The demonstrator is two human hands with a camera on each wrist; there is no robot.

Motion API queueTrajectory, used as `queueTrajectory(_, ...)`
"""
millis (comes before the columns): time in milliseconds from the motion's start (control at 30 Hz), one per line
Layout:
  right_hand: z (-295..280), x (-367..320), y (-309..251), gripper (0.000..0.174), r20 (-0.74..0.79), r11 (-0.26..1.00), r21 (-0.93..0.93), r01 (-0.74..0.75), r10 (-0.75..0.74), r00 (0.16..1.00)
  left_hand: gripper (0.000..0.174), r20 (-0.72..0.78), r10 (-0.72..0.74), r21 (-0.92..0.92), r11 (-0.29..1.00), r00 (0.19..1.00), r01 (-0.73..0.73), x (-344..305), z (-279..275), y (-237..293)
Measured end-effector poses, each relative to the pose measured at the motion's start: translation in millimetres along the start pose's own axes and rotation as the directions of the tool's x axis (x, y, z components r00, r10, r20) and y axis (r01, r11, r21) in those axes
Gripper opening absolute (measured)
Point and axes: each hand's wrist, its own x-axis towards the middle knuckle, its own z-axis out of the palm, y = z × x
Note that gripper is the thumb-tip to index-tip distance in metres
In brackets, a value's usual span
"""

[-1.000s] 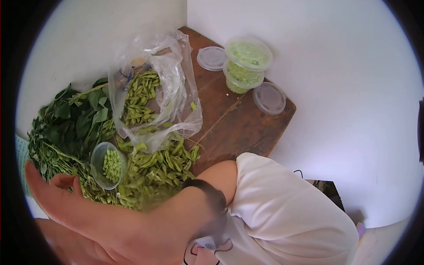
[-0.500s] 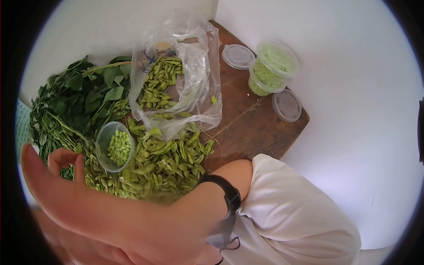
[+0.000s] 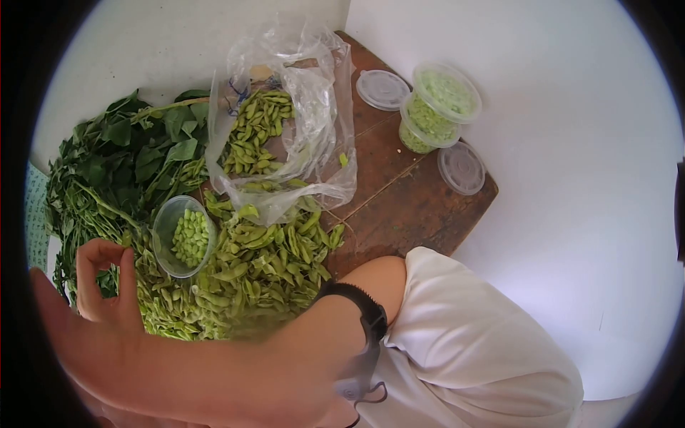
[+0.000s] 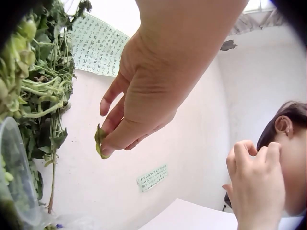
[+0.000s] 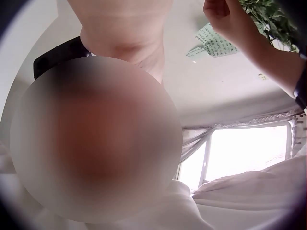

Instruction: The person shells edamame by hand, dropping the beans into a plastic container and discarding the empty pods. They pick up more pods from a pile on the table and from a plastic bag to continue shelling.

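Observation:
My left hand (image 3: 107,285) pinches a small green bean pod (image 4: 100,142) between thumb and fingertips, left of the beans. Close by is a clear plastic tub (image 3: 162,258) holding shelled green beans (image 3: 191,239). Below and right of it spreads a heap of soybean pods (image 3: 275,253). My right hand (image 4: 259,179) is raised beside my face, fingers loosely bent and nothing seen in it; its fingertips are hidden. In the head view the right forearm and hand loom large and blurred across the front.
A crumpled clear bag (image 3: 325,100) with pods (image 3: 260,118) lies on the wooden table (image 3: 382,192). Leafy stems (image 3: 121,146) pile at the left. Two stacked tubs (image 3: 432,121) stand at the back right between two lids (image 3: 383,90). White walls border the table.
The head view has shifted, so the table things sit higher and further right than at first. My right hand has dropped slightly in view. My left hand stays near the tub, fingers pinched.

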Motion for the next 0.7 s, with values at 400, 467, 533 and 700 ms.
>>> queueTrajectory(400, -7, -2, 33, 0.039, -0.151, 0.999, 0.049, 0.003, 0.004, 0.989, 0.019, 0.502, 0.35, 0.717, 0.344, 0.791, -0.607, 31, -22, -41)
queueTrajectory(467, -4, -6, 34, 0.032, -0.141, 0.995, 0.046, 0.086, -0.079, 0.987, 0.019, 0.544, 0.411, 0.636, 0.366, 0.731, -0.679, 12, 4, -27)
queueTrajectory(533, -8, -3, 35, 0.035, -0.156, 0.992, 0.102, 0.07, -0.054, 0.986, 0.019, 0.578, 0.471, 0.548, 0.381, 0.666, -0.745, 8, 11, -23)
queueTrajectory(700, -9, -4, 33, 0.042, -0.169, 0.995, -0.065, 0.076, -0.086, 0.982, 0.018, 0.132, 0.248, 0.48, 0.831, 0.96, -0.281, 24, 10, -23)
